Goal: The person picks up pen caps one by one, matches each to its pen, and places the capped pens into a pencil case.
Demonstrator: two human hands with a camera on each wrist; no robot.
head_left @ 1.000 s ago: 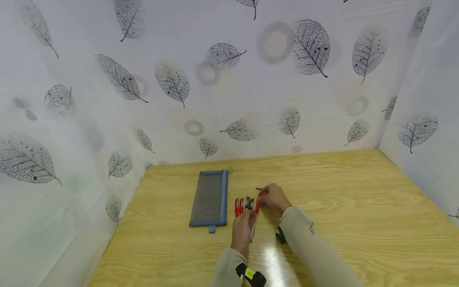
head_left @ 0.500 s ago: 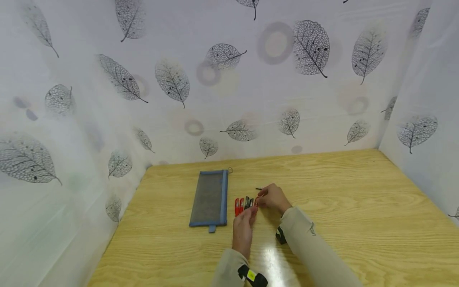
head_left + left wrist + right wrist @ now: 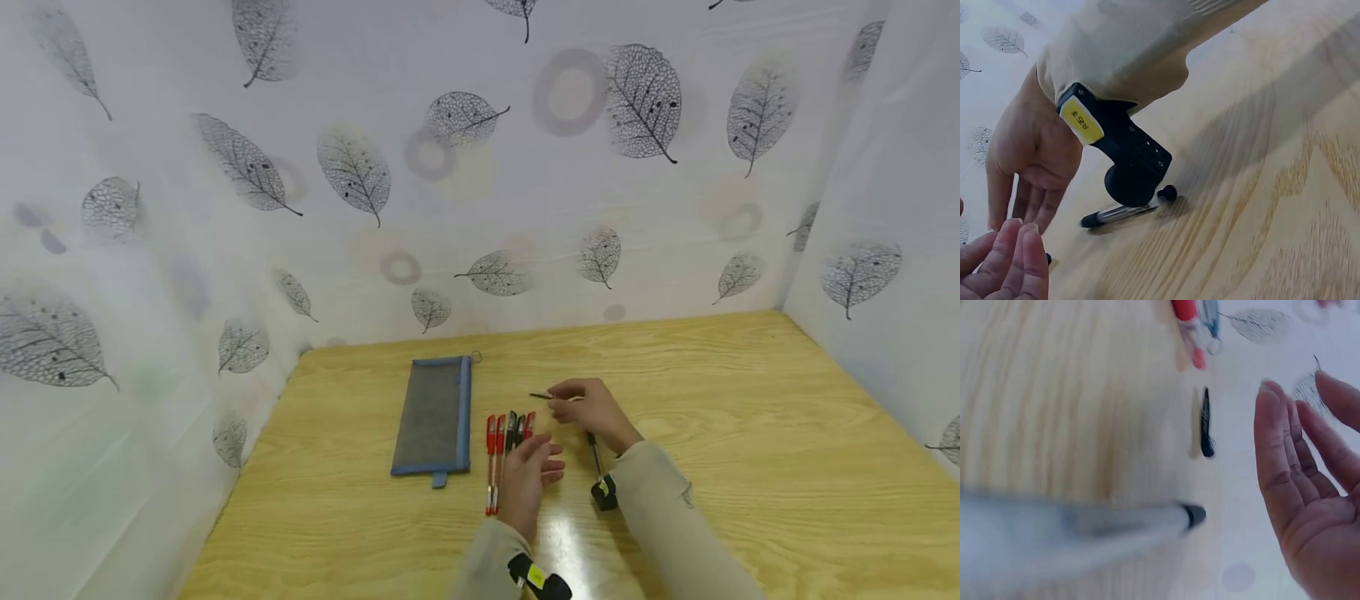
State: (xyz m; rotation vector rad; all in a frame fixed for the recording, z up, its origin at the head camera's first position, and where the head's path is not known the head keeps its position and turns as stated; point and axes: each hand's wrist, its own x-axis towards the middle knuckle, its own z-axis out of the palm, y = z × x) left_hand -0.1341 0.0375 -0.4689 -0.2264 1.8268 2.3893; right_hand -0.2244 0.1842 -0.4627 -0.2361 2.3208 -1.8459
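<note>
My left hand [image 3: 524, 482] hovers over the lower ends of a row of pens, its fingers spread and holding nothing. In that row, two red pens [image 3: 496, 437] lie at the left, two black pens [image 3: 515, 423] in the middle and one red pen [image 3: 530, 419] at the right; the hand hides part of them. Higher up, my right hand [image 3: 596, 414] is in the air, fingers loosely bent around nothing. Close to its fingertips in the head view is a small black slim object [image 3: 1205, 425], kind unclear. A clear-barrelled black pen [image 3: 1125, 212] lies beneath the right wrist.
To the left of the pens lies a grey mesh zip pouch [image 3: 432, 417] with blue edging. The wood-grain table [image 3: 712, 400] runs back to a wall covering [image 3: 495, 192] printed with leaves. Each wrist wears a black camera mount [image 3: 603, 492].
Both hands have come away from the rightmost red pen, which now lies in the row. My right hand has moved up and right, and the left hand's fingers have spread.
</note>
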